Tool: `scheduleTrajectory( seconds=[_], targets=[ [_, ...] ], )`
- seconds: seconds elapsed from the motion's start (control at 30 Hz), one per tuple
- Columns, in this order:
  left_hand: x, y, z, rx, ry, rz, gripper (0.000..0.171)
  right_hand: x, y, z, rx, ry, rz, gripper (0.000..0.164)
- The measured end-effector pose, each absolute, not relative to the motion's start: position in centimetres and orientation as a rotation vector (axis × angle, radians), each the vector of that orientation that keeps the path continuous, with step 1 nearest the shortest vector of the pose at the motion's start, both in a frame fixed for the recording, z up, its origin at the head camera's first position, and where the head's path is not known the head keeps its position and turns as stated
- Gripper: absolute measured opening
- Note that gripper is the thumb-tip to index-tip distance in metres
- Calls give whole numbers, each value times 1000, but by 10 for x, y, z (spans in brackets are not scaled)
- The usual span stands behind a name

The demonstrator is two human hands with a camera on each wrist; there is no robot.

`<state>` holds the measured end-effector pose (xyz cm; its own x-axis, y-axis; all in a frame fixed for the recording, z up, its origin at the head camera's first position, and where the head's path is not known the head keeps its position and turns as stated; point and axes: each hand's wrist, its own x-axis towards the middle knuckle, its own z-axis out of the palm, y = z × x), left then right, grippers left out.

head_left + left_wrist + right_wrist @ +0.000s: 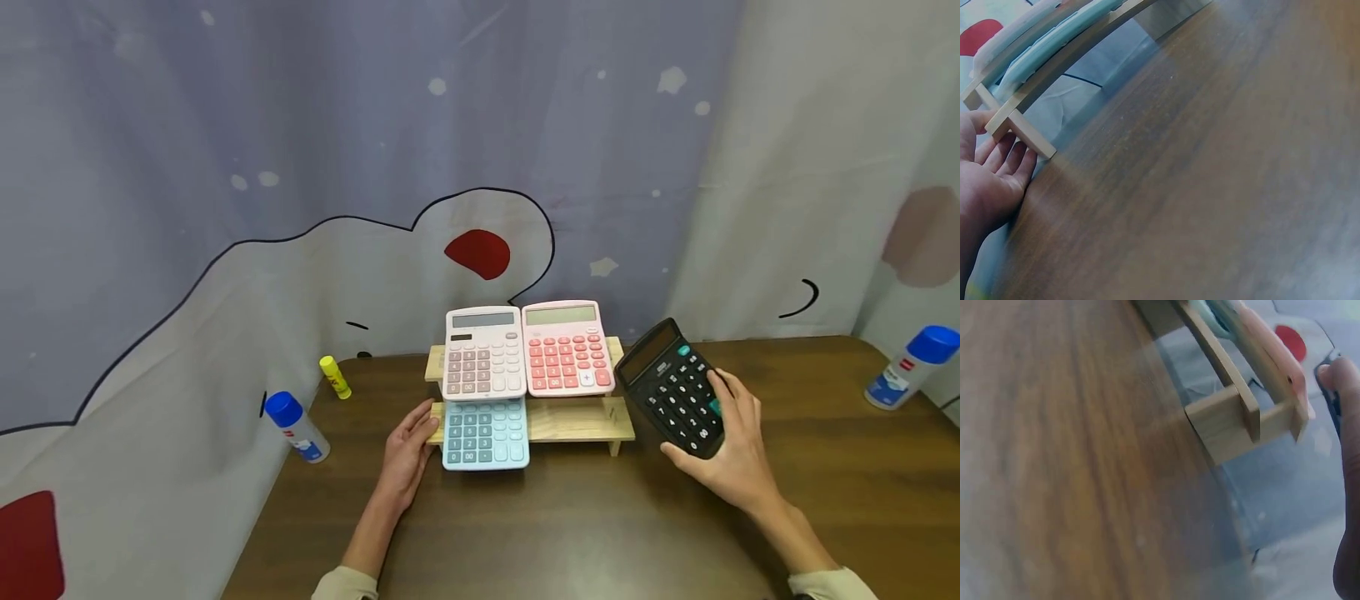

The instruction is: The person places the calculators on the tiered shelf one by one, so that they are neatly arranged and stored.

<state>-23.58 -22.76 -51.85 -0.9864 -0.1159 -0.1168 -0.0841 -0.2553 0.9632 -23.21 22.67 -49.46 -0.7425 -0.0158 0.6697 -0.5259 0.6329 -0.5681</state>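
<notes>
A two-step wooden stand is on the table, and my left hand grips the left end of its lower step. In the left wrist view the thumb lies over that end, fingers beneath. My right hand holds a black calculator by its lower right part, tilted, just right of the stand. On the upper step lean a white calculator and a pink calculator, side by side. A light blue calculator is on the lower step's left, its top hidden behind the white one.
Left of the stand are a blue-capped white bottle and a small yellow tube. Another blue-capped bottle stands at the far right. A patterned curtain hangs behind the brown wooden table.
</notes>
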Motion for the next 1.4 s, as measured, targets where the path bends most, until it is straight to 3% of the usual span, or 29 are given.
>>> scheduleTrajectory(
  seconds=[0.47, 0.93, 1.4],
  targets=[
    [-235, -228, -518, 260, -1891, -2460, 55, -203, 188, -460, 652, -2188, 1095, 125],
    [-234, -227, -518, 249, -1861, -2477, 56, -174, 146, -472, 1060, -2338, 875, 130],
    [-235, -226, -518, 272, -1866, -2475, 53, -184, 153, -490, 980, -2520, 741, 127]
  ],
)
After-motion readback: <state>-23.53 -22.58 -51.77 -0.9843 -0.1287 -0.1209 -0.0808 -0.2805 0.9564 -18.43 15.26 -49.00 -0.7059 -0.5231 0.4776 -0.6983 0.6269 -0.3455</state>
